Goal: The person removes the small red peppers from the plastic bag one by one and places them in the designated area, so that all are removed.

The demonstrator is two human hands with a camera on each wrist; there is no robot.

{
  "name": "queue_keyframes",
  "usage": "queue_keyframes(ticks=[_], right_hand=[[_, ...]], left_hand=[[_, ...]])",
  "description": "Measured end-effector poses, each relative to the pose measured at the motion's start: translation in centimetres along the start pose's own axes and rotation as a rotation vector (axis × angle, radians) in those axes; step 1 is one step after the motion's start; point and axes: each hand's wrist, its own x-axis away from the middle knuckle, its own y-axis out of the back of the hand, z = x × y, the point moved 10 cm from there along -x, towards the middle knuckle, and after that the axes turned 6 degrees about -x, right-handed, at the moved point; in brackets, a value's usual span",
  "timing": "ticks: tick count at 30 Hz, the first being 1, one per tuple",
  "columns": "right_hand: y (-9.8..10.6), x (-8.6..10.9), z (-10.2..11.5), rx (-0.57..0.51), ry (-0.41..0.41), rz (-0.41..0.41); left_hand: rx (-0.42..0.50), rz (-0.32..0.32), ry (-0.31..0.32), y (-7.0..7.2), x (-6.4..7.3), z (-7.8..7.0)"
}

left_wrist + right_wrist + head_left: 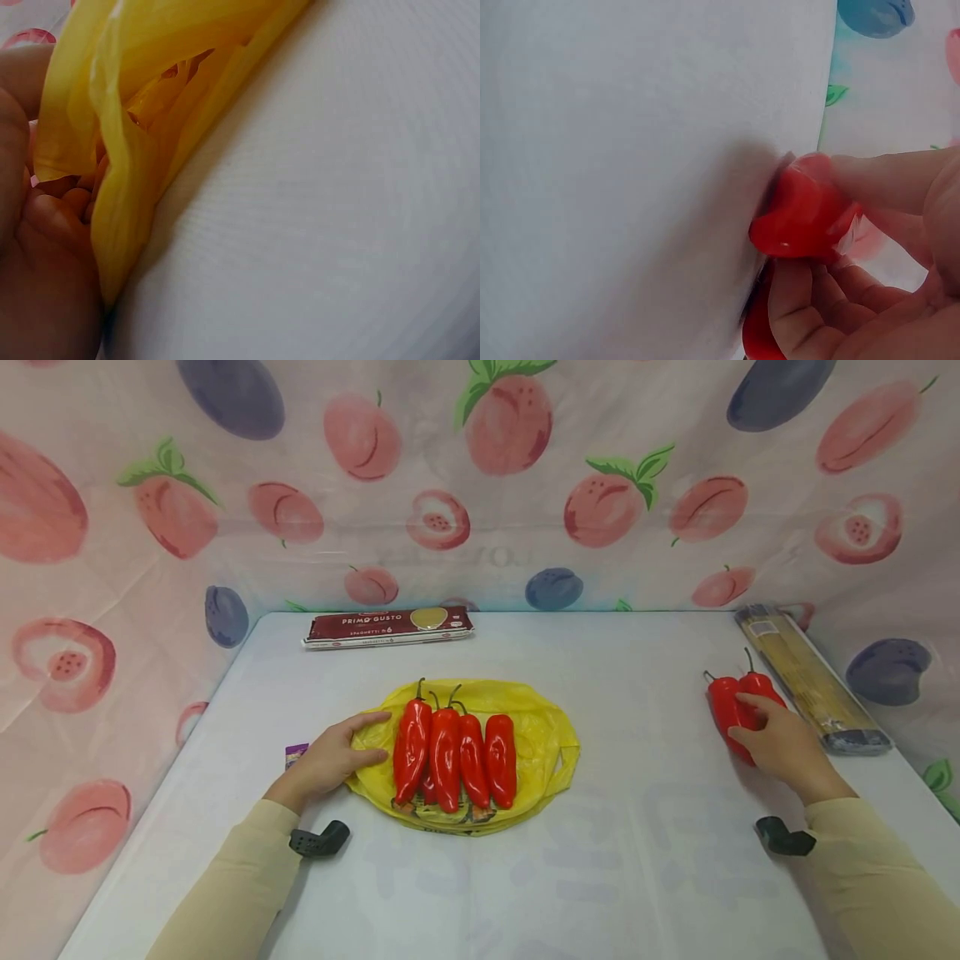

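Note:
Glossy red peppers [446,760], several side by side with stems mostly pointing away, lie on a flattened yellow plastic bag [542,735]. My left hand [326,764] is at the bag's left edge, thumb and fingers around its loose folds [124,247]; the left wrist view shows fingertips curled inside the plastic. Far to the right, my right hand [787,752] pinches a red pepper [723,706] between thumb and fingers. A second red pepper [767,687] lies right beside it, partly hidden by the hand. In the right wrist view, the pinched pepper [802,210] is close over the white table.
A dark red spaghetti packet [386,628] lies along the table's back edge. By the right edge, a clear pack of spaghetti [813,681] sits just beyond my right hand. A small purple packet [296,753] shows behind my left hand. Fruit-print cloth [517,518] encloses the table's back and sides.

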Motion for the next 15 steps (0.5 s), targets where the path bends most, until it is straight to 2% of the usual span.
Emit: queue_keyframes(ticks=[15], right_hand=[[0.19, -0.15, 0.26, 0.019, -0.039, -0.042]], left_hand=[[-0.001, 0.003, 0.001, 0.05, 0.11, 0.02]])
